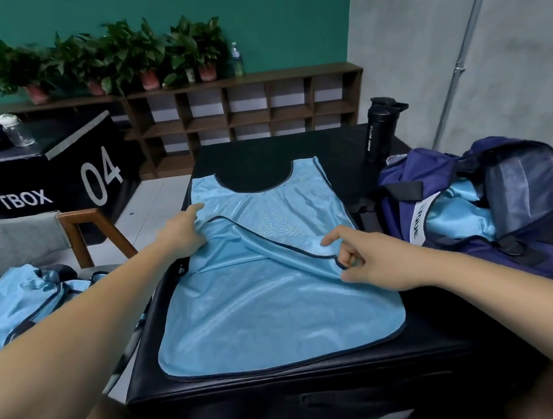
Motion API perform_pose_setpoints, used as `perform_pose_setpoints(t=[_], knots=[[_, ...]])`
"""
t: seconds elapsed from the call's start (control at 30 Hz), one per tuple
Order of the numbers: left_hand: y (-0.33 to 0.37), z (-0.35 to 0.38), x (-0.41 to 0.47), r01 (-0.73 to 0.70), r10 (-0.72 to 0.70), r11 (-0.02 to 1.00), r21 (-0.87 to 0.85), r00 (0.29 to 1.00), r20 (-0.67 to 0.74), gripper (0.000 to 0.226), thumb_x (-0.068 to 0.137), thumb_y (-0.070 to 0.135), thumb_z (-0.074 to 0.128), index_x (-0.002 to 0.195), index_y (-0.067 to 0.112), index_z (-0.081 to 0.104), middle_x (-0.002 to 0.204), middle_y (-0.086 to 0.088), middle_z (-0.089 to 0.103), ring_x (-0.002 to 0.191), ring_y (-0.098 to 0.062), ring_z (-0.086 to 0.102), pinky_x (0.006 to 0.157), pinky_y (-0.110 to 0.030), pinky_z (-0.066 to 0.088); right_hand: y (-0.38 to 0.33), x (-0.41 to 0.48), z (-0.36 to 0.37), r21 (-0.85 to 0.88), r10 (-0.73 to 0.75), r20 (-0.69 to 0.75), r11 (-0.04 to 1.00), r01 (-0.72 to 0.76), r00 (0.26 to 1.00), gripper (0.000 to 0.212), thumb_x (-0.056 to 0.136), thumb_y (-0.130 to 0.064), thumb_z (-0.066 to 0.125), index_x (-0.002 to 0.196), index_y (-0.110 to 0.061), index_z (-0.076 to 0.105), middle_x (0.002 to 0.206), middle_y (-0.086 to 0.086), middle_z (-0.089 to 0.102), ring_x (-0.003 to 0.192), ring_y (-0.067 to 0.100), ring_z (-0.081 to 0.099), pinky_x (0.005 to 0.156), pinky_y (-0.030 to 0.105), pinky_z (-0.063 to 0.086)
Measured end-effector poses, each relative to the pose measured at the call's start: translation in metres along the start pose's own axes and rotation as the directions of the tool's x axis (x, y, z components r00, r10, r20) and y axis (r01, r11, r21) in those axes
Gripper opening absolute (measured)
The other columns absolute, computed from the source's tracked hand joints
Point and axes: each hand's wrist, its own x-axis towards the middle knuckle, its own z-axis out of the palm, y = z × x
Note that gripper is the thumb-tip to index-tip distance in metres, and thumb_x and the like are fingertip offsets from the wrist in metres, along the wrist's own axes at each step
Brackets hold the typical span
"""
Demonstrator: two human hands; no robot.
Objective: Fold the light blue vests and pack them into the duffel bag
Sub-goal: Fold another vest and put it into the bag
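Note:
A light blue vest (273, 313) with dark trim lies spread on a black soft box (323, 390) in front of me. Its upper layer is lifted in a ridge across the middle. My left hand (183, 232) rests on the vest's left side with the forefinger stretched out and the other fingers tucked at the lifted edge. My right hand (363, 261) pinches the dark-trimmed edge at the vest's right side. An open navy duffel bag (474, 207) stands at the right, with light blue fabric (455, 216) inside it.
More light blue vests (14, 308) lie heaped at the left on a grey-cushioned wooden chair (77, 232). A black sport bottle (379, 128) stands behind the duffel. Another black soft box (40, 177) with a clear bottle stands at far left; a shelf with plants lines the wall.

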Motion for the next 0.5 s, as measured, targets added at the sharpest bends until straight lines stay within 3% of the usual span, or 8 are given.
perform_pose_setpoints(t=[0.07,0.13,0.2,0.27,0.4,0.5], knots=[[0.003,0.000,0.000,-0.038,0.038,0.992,0.122,0.999,0.005,0.090,0.087,0.025,0.068,0.163,0.047,0.024,0.160,-0.004,0.045,0.137,-0.034,0.049,0.110,-0.058,0.045,0.002,-0.009,0.008,-0.050,-0.016,0.037,0.999,0.018,0.999,0.051,0.097,-0.016,0.072,0.138,-0.036,0.047,0.092,-0.009,0.062,0.076,0.004,0.057,0.077,0.020,0.046],[0.011,0.001,-0.003,-0.132,0.123,0.962,0.240,0.991,0.054,0.083,0.092,0.015,0.059,0.160,0.053,0.030,0.167,0.003,0.033,0.146,-0.033,0.037,0.114,-0.060,0.037,0.004,-0.016,0.016,-0.102,-0.042,0.055,0.994,0.047,0.998,0.051,0.099,-0.017,0.070,0.140,-0.035,0.046,0.094,-0.007,0.061,0.078,0.006,0.057,0.076,0.019,0.044],[0.022,0.002,-0.007,-0.236,0.209,0.919,0.317,0.971,0.118,0.082,0.090,0.002,0.051,0.151,0.056,0.042,0.168,0.010,0.027,0.151,-0.029,0.028,0.112,-0.055,0.033,0.006,-0.022,0.021,-0.142,-0.066,0.060,0.987,0.073,0.996,0.050,0.100,-0.016,0.066,0.141,-0.035,0.044,0.096,-0.005,0.060,0.080,0.005,0.056,0.076,0.018,0.042],[0.028,0.005,-0.008,-0.316,0.280,0.883,0.348,0.948,0.150,0.075,0.085,-0.003,0.049,0.135,0.053,0.055,0.161,0.013,0.035,0.148,-0.023,0.031,0.104,-0.046,0.030,0.009,-0.026,0.027,-0.179,-0.081,0.050,0.980,0.088,0.996,0.050,0.101,-0.016,0.062,0.143,-0.034,0.043,0.097,-0.007,0.058,0.082,0.005,0.053,0.077,0.020,0.041],[0.033,0.008,-0.010,-0.383,0.350,0.830,0.405,0.924,0.155,0.039,0.084,0.009,0.059,0.108,0.039,0.061,0.119,0.015,0.056,0.121,-0.019,0.051,0.090,-0.039,0.029,0.014,-0.032,0.038,-0.230,-0.089,0.005,0.969,0.087,0.996,0.052,0.099,-0.021,0.061,0.143,-0.040,0.038,0.098,-0.012,0.053,0.094,0.007,0.051,0.085,0.030,0.046],[0.035,0.000,-0.024,-0.351,0.339,0.853,0.386,0.935,0.102,0.020,0.084,0.023,0.065,0.091,0.034,0.049,0.089,0.010,0.059,0.095,-0.021,0.055,0.081,-0.039,0.031,0.014,-0.033,0.044,-0.207,-0.083,-0.067,0.976,0.068,0.994,0.050,0.099,-0.037,0.066,0.142,-0.039,0.040,0.098,-0.013,0.053,0.094,0.004,0.051,0.082,0.025,0.044]])
